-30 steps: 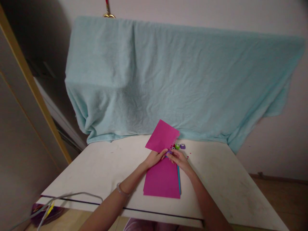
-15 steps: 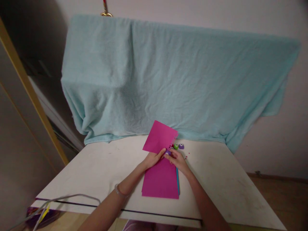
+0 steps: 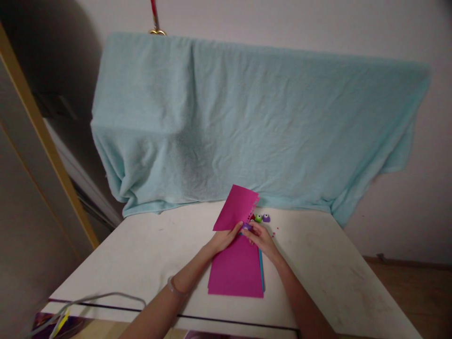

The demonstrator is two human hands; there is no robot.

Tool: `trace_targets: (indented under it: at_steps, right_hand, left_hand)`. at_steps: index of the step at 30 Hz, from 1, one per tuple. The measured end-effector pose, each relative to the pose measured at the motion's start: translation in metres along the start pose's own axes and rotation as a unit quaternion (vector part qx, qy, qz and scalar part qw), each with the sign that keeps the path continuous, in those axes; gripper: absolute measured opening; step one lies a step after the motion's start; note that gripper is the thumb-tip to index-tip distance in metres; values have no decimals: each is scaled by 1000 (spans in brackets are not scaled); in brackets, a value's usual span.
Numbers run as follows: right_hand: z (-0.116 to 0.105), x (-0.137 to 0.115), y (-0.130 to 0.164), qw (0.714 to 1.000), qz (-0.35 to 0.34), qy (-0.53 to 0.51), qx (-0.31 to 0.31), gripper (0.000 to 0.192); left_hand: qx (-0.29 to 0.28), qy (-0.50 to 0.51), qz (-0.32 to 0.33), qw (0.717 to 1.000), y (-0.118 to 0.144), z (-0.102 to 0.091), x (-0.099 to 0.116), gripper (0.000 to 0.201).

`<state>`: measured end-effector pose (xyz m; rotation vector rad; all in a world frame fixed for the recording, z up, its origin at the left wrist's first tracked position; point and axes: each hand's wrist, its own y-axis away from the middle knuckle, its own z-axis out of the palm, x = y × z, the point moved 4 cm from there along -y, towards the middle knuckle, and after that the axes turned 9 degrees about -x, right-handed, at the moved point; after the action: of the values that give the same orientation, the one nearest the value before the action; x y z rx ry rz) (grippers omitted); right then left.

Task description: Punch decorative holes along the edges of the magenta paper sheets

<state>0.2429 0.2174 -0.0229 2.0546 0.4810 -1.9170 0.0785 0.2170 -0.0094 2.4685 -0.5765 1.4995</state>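
Observation:
My left hand [image 3: 224,238] is closed on the lower edge of a magenta sheet of paper [image 3: 233,207], which stands tilted up off the table. Small punched holes run along the sheet's right edge. My right hand [image 3: 262,238] grips a small purple paper punch [image 3: 246,226] at that edge, near the sheet's lower right corner. My left thumb lies close against the punch; whether it presses on it I cannot tell. Under both hands rests a stack of magenta paper [image 3: 236,275], with blue sheets showing along its right side.
Just beyond my right hand sit a red punch [image 3: 252,218], a green punch [image 3: 259,218] and another purple punch [image 3: 266,218]. Tiny paper bits [image 3: 273,234] lie beside them on the white table [image 3: 318,273]. A light blue cloth [image 3: 264,122] hangs behind. A grey cable [image 3: 106,295] crosses the front left edge.
The raised sheet has tilted and looks narrower, its left corner shifted right. Both hands keep their hold at its edge. The whole view has shifted slightly.

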Motion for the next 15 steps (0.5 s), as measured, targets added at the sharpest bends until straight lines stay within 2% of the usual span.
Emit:
trace_targets:
  at_steps: [2, 4, 9, 15]
  right_hand:
    - [0, 0, 0, 1000, -3, 2, -4, 36]
    - [0, 2, -1, 1000, -4, 2, -5, 36]
    - [-1, 6, -3, 1000, 1, 3, -2, 37]
    - [-7, 13, 1, 999, -18, 29, 17, 25]
  left_hand:
    - [34, -7, 22, 999, 0, -2, 5, 51]
    - [43, -9, 40, 998, 1, -3, 9, 49]
    - [-30, -6, 66, 997, -1, -2, 10, 43]
    - [-63, 4, 146, 987, -9, 0, 8, 40]
